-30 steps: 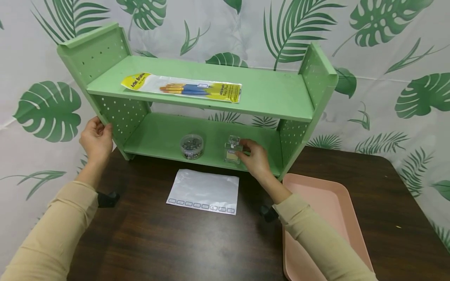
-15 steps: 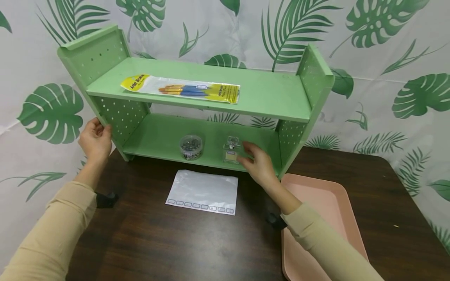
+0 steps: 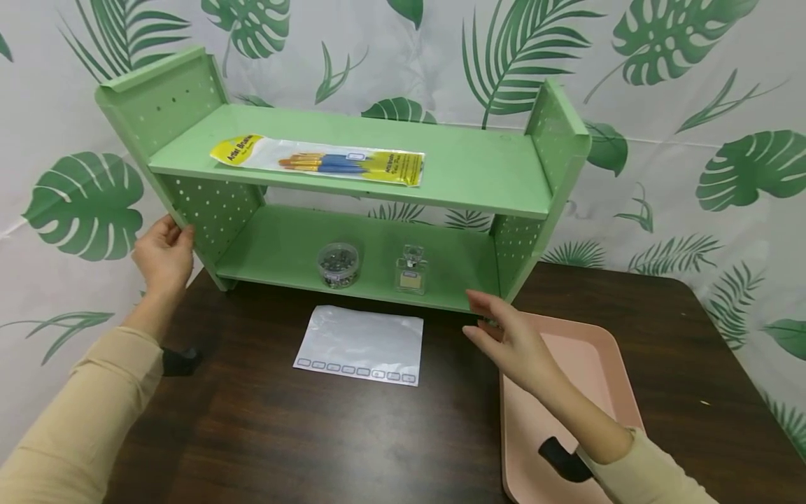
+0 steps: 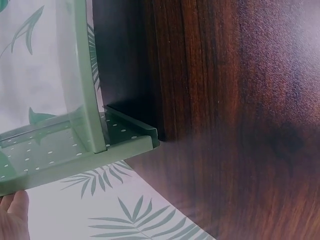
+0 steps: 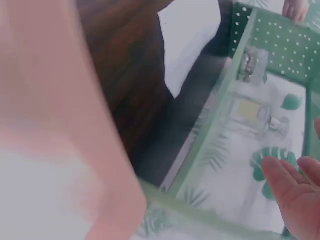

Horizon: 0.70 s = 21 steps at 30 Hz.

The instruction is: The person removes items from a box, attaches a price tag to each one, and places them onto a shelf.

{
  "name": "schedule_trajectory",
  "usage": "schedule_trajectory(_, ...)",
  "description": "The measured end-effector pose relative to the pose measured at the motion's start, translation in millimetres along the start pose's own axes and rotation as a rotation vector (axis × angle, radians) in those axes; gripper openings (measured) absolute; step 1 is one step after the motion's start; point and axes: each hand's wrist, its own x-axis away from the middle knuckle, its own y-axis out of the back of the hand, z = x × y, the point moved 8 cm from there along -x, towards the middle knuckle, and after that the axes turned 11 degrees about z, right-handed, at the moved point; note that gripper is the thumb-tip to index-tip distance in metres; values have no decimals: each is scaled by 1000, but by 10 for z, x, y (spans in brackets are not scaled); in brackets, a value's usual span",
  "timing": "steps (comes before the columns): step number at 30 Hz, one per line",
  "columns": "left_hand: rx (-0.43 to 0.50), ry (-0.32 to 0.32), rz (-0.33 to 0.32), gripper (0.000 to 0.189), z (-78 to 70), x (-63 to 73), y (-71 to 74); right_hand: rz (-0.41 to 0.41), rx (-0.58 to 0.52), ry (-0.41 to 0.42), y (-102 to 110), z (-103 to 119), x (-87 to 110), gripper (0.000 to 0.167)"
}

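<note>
A green two-tier shelf stands on the dark table, with a pack of artist brushes lying on its upper board. On the lower board are a clear round tub of small metallic pieces and, to its right, a glass perfume bottle, upright. My left hand grips the front edge of the shelf's left side panel; only its fingertips show in the left wrist view. My right hand, fingers apart and holding nothing, hovers in front of the shelf's lower right corner, clear of the perfume bottle.
A pink tray lies on the table to the right, partly under my right forearm. A white sheet with a row of small labels lies in front of the shelf. Behind it hangs a leaf-patterned cloth.
My right hand has let go of the perfume bottle and drawn back, right and toward me, over the tray's near-shelf corner. The bottle stays on the lower board. My left hand keeps its grip.
</note>
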Motion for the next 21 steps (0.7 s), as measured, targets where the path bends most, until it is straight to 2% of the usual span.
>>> schedule_trajectory(4, 17, 19, 17, 39, 16, 8, 16, -32, 59, 33, 121, 28, 245, 48)
schedule_trajectory(7, 58, -3, 49, 45, -2, 38, 17, -87, 139, 77, 224, 53, 409, 46)
schedule_trajectory(11, 96, -41, 104, 62, -43, 172, 46, -159, 268, 163, 372, 98, 591, 50)
schedule_trajectory(13, 107, -47, 122, 69, -74, 273, 72, -173, 290, 182, 435, 116, 664, 55)
schedule_trajectory(18, 167, -171, 159, 71, -328, 602, 94, -197, 331, 158, 547, 163, 811, 69)
schedule_trajectory(21, 183, -320, 174, 67, -569, 886, 59, -205, 377, 192, 577, 220, 863, 72)
